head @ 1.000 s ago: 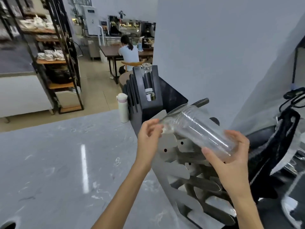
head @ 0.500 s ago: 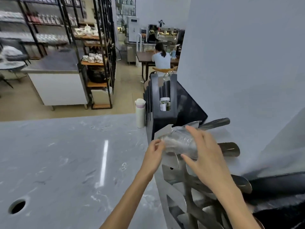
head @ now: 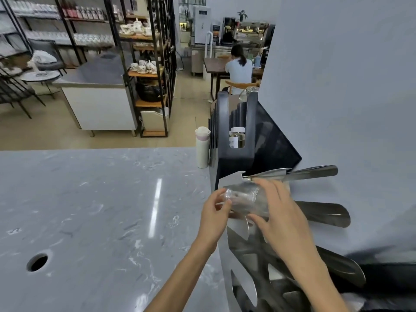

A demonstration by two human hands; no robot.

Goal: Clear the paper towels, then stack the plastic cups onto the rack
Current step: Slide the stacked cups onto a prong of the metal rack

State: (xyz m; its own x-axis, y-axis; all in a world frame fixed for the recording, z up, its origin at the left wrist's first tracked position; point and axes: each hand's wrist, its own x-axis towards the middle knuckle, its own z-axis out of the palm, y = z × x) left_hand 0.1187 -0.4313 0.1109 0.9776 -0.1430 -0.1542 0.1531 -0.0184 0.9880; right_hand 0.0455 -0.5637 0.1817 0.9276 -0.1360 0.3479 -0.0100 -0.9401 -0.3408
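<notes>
A clear plastic cup (head: 244, 198) lies sideways against the upper part of the metal cup rack (head: 324, 212), its narrow base pointing left. My left hand (head: 215, 212) pinches the base end with fingertips. My right hand (head: 279, 212) wraps over the wider end from above, hiding most of it. The rack is a silver panel with cut-outs and several curved chrome troughs sticking out to the right. No paper towels are in view.
The grey marble counter (head: 101, 210) spreads to the left, with a round hole (head: 37, 263) near its front. A white thermos (head: 202, 147) and a black holder (head: 236, 136) with a small bottle stand behind the rack. A wall is on the right.
Both hands carried the cup left and down to the rack's top slot. My right hand has slid over the cup's wide end. The view swung left.
</notes>
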